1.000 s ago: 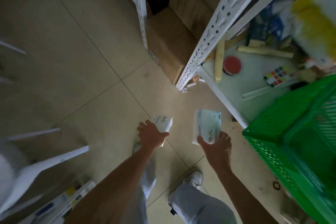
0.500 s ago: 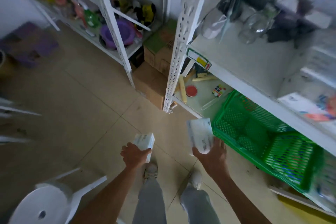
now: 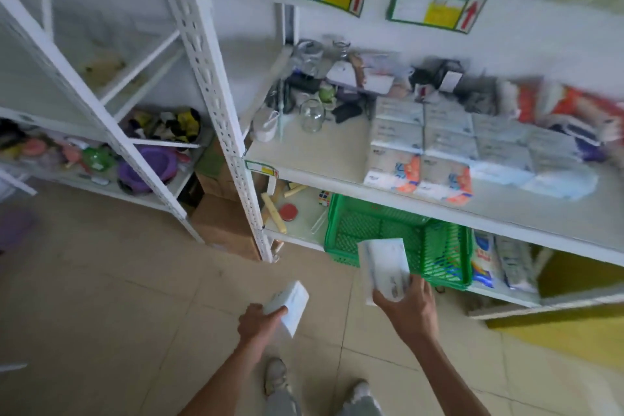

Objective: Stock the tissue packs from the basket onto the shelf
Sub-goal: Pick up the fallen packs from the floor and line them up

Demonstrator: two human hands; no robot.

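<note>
Head view. Left hand (image 3: 258,321) closed around small tissue pack (image 3: 289,305), held low over floor. Right hand (image 3: 410,309) gripped larger tissue pack (image 3: 385,267) by lower end, raised in front of green basket (image 3: 442,246) on bottom shelf. Middle shelf (image 3: 314,159) already carried rows of stacked packs (image 3: 418,159) at right, bare space at left. Packs judged light, soft, compressible; film wrap likely slippery. Best hold: across short sides, thumb opposing fingers, moderate squeeze. Frame motion-blurred; basket contents unclear.
</note>
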